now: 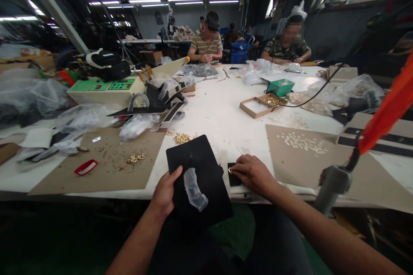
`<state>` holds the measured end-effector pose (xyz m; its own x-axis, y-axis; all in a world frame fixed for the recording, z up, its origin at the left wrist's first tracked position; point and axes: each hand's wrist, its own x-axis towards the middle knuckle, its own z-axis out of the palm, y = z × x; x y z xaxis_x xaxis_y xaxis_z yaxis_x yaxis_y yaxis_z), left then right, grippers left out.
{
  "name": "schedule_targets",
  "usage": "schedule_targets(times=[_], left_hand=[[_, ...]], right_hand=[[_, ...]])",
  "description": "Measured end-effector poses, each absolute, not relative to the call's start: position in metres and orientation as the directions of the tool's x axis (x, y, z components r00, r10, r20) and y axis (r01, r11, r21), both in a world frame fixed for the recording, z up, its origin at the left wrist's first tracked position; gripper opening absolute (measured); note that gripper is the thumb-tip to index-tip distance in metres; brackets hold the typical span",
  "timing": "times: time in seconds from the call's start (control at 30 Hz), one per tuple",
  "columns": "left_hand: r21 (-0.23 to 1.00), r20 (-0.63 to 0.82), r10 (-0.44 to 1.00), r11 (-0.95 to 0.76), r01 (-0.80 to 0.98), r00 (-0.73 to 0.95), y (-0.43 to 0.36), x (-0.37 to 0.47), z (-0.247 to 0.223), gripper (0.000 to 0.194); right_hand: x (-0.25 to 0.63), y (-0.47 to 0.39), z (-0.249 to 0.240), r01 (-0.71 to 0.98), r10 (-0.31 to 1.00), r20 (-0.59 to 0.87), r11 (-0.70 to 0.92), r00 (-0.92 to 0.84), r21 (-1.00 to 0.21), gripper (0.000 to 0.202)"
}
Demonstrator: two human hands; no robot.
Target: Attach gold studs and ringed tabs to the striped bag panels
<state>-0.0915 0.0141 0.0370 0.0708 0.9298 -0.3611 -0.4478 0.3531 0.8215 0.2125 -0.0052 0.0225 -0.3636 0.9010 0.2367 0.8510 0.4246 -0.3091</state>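
A flat black panel with a curved piece wrapped in clear plastic on its face is tilted over the table's front edge. My left hand grips its left side, thumb on top. To the right, my right hand is closed at a small black pad on the table; a small gold ring shows by its fingertips. Whether the fingers pinch the ring is hard to tell. Behind the panel lies a pile of gold-coloured metal pieces.
A red tray and more gold pieces lie on brown board at left. Farther back are a control machine, an open cardboard box and a green box. An orange-wrapped pole rises at right. Two people sit across the table.
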Motion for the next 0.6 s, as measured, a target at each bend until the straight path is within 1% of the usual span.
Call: schedule_targets(times=[0.07,0.13,0.2,0.3,0.43,0.53,0.6], left_hand=[[0.821,-0.356,0.931,0.353,-0.449,0.080,0.014,-0.092,0.036,0.051],[0.817,-0.352,0.931,0.355,-0.455,0.096,0.015,-0.092,0.035,0.055],[0.813,-0.349,0.931,0.356,-0.462,0.103,0.015,-0.093,0.033,0.057],[0.807,-0.344,0.933,0.353,-0.474,0.109,0.015,-0.095,0.030,0.056],[0.804,-0.330,0.934,0.352,-0.480,0.134,0.015,-0.096,0.029,0.051],[0.802,-0.328,0.933,0.358,-0.479,0.147,0.015,-0.097,0.029,0.045],[0.805,-0.328,0.934,0.355,-0.476,0.143,0.015,-0.097,0.030,0.045]], right_hand=[[0.211,-0.004,0.030,0.866,0.897,0.194,0.436,-0.397,-0.244,0.014],[0.209,-0.003,0.034,0.875,0.898,0.171,0.436,-0.405,-0.213,0.014],[0.208,-0.003,0.033,0.871,0.900,0.183,0.432,-0.396,-0.236,0.016],[0.208,-0.005,0.026,0.844,0.890,0.238,0.448,-0.389,-0.295,0.016],[0.209,-0.006,0.017,0.816,0.868,0.293,0.483,-0.400,-0.317,0.016],[0.208,-0.004,0.018,0.820,0.890,0.259,0.449,-0.375,-0.354,0.014],[0.206,-0.001,0.020,0.836,0.912,0.221,0.406,-0.346,-0.369,0.013]])
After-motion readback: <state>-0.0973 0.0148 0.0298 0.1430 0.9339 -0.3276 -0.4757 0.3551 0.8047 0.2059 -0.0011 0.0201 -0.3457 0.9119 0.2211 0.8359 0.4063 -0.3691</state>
